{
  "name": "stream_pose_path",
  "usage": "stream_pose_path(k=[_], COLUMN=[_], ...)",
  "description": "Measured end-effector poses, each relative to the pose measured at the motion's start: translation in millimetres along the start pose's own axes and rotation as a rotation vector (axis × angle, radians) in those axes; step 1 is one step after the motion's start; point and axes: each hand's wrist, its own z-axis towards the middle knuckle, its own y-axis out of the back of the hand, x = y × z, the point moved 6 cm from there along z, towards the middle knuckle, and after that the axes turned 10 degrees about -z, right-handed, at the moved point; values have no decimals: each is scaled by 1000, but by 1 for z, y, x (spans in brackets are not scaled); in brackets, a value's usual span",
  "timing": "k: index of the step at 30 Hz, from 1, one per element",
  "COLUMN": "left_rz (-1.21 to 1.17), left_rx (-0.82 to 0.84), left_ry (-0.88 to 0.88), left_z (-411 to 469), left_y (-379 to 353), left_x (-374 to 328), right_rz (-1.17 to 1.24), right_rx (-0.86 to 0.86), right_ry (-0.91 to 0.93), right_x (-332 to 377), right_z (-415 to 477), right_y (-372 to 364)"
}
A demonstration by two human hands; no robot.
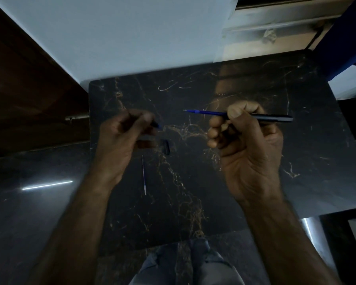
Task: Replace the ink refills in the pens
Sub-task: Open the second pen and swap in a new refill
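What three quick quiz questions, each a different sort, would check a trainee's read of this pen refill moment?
1. True or false: the right hand holds a dark pen barrel with a blue refill sticking out toward the left hand.
2. Multiple choice: the loose thin refill lies (A) on the marble table near the left wrist, (B) in the right hand, (C) on the floor.
3. Fill in: a small dark ___ lies on the table just right of the left hand.

Key: 1 true; 2 A; 3 cap.
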Motion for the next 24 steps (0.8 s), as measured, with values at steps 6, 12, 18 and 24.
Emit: stream_pose_path(k=[6, 12, 18, 24], left_rz=[896, 1074, 1108, 1147], left_rx=[101, -11, -15, -30], left_ry=[113, 193, 171, 163], left_z=[32, 39, 35, 33], left_y=[34, 36, 41, 39], left_x=[116, 152, 153, 153], right_rz=[1, -26, -29, -28], right_rx=[16, 13, -6, 20], right_ry=[-25, -44, -59, -57], right_x=[-8, -9, -12, -13], right_z=[0, -2, -2, -3], right_y=[4, 12, 18, 14])
